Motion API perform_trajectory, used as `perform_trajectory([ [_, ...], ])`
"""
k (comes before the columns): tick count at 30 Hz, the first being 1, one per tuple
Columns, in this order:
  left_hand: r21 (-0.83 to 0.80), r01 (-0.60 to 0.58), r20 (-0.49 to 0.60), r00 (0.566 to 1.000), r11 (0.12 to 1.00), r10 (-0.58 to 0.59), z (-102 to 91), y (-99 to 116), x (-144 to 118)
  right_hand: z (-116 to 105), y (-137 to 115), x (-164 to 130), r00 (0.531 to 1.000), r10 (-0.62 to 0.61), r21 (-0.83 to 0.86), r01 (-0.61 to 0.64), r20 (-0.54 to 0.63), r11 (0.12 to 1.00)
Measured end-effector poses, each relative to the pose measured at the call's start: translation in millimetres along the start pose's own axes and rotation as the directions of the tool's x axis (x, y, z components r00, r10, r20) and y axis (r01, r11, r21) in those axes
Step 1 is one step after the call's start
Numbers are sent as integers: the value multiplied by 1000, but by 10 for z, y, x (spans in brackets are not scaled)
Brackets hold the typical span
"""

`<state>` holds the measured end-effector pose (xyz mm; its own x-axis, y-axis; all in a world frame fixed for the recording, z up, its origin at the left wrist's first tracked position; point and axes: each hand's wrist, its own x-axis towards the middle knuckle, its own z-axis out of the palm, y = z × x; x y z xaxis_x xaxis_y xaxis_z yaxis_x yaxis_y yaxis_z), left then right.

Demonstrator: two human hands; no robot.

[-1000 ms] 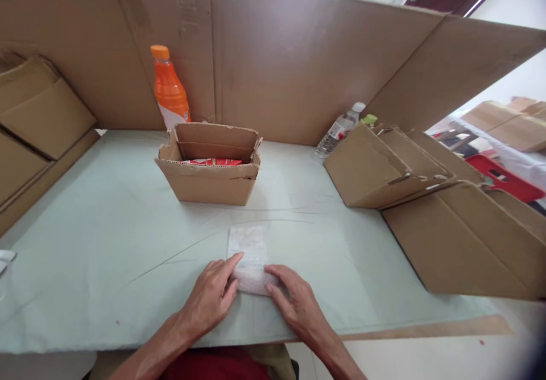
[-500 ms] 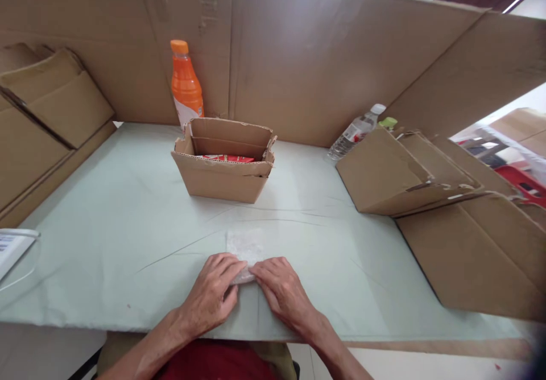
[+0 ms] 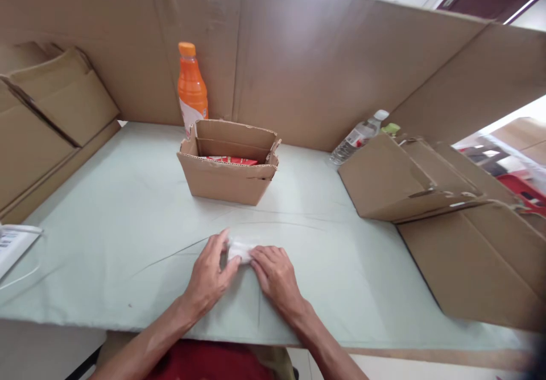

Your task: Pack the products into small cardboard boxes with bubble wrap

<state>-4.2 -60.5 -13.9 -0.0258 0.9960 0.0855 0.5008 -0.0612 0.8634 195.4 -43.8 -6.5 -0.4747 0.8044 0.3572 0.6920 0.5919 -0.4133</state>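
A small whitish, see-through plastic sheet point(image 3: 240, 251), bubble wrap by its look, lies rolled up on the cloth between my hands. My left hand point(image 3: 209, 272) is at its left end, with thumb and fingers spread apart; the thumb tip touches or nearly touches the roll's near side. At the right end, my right hand point(image 3: 275, 275) has its fingers bent down together over the roll, pressing it on the table. Beyond them stands an open cardboard box point(image 3: 226, 184) with a red packet point(image 3: 232, 160) inside, its lower part hidden.
An orange bottle point(image 3: 191, 87) stands behind the box, by the tall cardboard wall point(image 3: 307, 61). A clear bottle point(image 3: 358, 138) leans at the back right, beside cardboard boxes point(image 3: 384, 175). More cardboard point(image 3: 55, 107) is on the left, and a white device with a cord point(image 3: 17, 243) sits at the left edge.
The plastic sheet, earlier partly flat ahead of my fingers, is now rolled up. Both hands have moved slightly away from me, and my left hand's fingers have spread.
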Motion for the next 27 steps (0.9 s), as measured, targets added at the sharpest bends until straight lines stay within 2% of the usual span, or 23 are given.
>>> perform_trajectory([
  [2, -227, 185, 7, 982, 956, -188, -30, 6, -68, 35, 19, 34, 990, 134, 143, -128, -32, 981],
  [4, -430, 294, 89, 955, 854, -284, -29, 26, -116, 28, -27, 43, 967, 255, 309, -248, 19, 918],
  [7, -575, 362, 206, 932, 734, -298, 15, 91, -124, -51, -140, 26, 925, 305, 506, -379, 225, 775],
  [9, -570, 368, 235, 930, 735, -283, 40, 136, -108, -135, -168, 9, 907, 289, 564, -418, 307, 713],
  [13, -475, 267, 239, 956, 838, -170, 70, 158, -128, -275, -76, -14, 905, 310, 603, -425, 290, 676],
  [16, -356, 118, 201, 978, 927, -48, 108, 122, -186, -273, -17, 9, 866, 270, 648, -495, 420, 579],
  [19, -205, -123, 80, 987, 971, 141, 41, 133, -135, -260, -9, 96, 818, 227, 683, -568, 528, 459],
  [20, -151, -213, 28, 975, 965, 219, -38, 161, -63, -285, -4, 143, 815, 232, 679, -573, 530, 459],
  [22, -17, -377, -82, 923, 926, 375, -285, 257, 177, -412, 20, 266, 839, 256, 644, -535, 480, 547],
  [24, 184, -489, -200, 831, 853, 520, -601, 374, 517, -640, 59, 431, 894, 261, 571, -436, 365, 695],
  [26, 391, -522, -289, 712, 758, 640, -886, 459, 875, -931, 96, 637, 947, 245, 476, -315, 206, 821],
  [27, 462, -512, -305, 675, 725, 671, -986, 474, 1028, -1084, 109, 754, 967, 231, 424, -256, 109, 869],
])
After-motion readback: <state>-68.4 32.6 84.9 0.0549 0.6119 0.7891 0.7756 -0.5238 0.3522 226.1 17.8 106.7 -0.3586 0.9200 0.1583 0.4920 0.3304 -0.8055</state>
